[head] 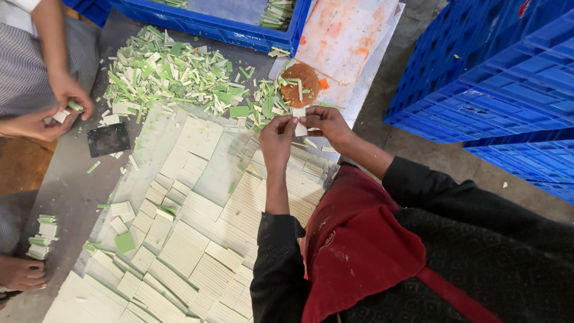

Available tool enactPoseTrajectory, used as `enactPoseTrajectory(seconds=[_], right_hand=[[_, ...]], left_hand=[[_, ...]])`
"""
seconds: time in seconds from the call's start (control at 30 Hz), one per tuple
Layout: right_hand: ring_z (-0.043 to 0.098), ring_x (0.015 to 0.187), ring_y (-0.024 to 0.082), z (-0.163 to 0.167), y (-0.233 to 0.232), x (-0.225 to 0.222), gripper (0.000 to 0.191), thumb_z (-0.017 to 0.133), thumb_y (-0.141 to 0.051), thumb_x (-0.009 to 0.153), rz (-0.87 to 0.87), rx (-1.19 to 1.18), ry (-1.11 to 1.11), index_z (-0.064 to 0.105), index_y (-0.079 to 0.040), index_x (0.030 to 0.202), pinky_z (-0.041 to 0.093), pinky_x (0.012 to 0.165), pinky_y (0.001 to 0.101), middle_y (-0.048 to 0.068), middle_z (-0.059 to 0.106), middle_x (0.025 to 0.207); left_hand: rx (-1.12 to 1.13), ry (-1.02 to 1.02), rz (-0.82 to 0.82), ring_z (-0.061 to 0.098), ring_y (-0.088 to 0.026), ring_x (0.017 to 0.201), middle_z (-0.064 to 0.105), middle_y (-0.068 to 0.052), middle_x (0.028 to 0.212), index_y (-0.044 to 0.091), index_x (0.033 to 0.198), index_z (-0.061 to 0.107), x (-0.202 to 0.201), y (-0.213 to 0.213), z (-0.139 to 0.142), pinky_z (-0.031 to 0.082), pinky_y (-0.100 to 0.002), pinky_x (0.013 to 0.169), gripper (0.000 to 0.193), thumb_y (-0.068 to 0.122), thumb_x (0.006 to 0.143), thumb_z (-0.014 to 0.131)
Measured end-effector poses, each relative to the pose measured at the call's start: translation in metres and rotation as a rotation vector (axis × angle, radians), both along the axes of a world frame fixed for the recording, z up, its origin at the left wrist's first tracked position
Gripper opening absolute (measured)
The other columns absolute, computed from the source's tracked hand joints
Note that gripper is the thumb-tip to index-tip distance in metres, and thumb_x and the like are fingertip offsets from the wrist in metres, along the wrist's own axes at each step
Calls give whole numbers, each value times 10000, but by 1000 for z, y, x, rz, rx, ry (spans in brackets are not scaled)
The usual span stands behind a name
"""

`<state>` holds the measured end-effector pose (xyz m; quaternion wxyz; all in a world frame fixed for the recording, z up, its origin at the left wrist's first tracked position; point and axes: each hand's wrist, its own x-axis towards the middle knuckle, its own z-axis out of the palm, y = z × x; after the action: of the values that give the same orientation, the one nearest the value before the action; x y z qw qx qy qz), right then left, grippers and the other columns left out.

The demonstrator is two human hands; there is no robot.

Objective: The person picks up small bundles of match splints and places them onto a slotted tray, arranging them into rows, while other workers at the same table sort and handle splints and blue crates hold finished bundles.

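Observation:
My left hand (pixel 276 139) and my right hand (pixel 326 122) meet over the sheet and pinch a small pale rectangular strip (pixel 299 120) between their fingertips. Just beyond the strip stands a round dish of reddish-brown paste (pixel 301 85). Below my hands, rows of flat cream-and-green strip bundles (pixel 197 239) lie side by side on a grey sheet (pixel 72 191). A loose heap of green and white strips (pixel 173 75) covers the far part of the sheet.
Another person sits at the left, hands (pixel 60 107) holding small strips; a bare foot (pixel 21 272) shows lower left. Blue plastic crates (pixel 496 78) stack at the right, a blue tray (pixel 215 24) lies at the top, beside an orange-stained board (pixel 347 36). A dark square (pixel 108 139) lies nearby.

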<state>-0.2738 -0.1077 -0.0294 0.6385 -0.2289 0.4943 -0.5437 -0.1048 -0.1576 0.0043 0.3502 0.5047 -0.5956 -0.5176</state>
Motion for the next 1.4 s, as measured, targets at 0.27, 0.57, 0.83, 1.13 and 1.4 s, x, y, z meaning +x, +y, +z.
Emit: enactPoseTrajectory(seconds=[0.27, 0.57, 0.83, 1.13, 1.4], right_hand=[[650, 879, 66, -2, 0, 1, 105, 750, -146, 944, 37, -19, -2, 704, -103, 1028, 570, 774, 292, -46, 689, 933], [666, 882, 77, -4, 1, -1, 130, 746, -153, 939, 20, -3, -51, 713, -108, 1057, 573, 783, 297, -41, 711, 958], [681, 928, 85, -5, 1, -3, 170, 713, -161, 969, 31, -13, -134, 712, -104, 1129, 574, 812, 304, -29, 727, 1023], [661, 931, 61, 6, 2, -3, 178, 744, -181, 922, 108, -16, -73, 703, -122, 1085, 552, 803, 286, -55, 715, 997], [642, 913, 37, 13, 1, -3, 159, 755, -193, 930, 130, -15, -63, 711, -122, 1064, 507, 755, 254, -68, 713, 971]], left_hand=[[120, 193, -8, 573, -68, 637, 677, -14, 748, -48, 1043, 758, 5, -2, -20, 485, -226, 604, 194, 118, 944, 753], [165, 267, -13, 669, -73, 767, 744, -30, 892, -34, 1105, 748, 9, 3, -19, 571, -236, 692, 228, 78, 908, 764], [289, 335, 64, 676, -78, 789, 743, -38, 930, -10, 1118, 741, 9, 1, -17, 621, -271, 716, 234, 67, 899, 766], [186, 255, -33, 679, -86, 780, 756, -38, 916, -38, 1106, 748, 10, 5, -14, 574, -240, 696, 229, 74, 909, 780], [256, 326, 14, 678, -88, 791, 757, -55, 926, -36, 1115, 748, 14, 6, -16, 576, -240, 697, 251, 58, 887, 791]])
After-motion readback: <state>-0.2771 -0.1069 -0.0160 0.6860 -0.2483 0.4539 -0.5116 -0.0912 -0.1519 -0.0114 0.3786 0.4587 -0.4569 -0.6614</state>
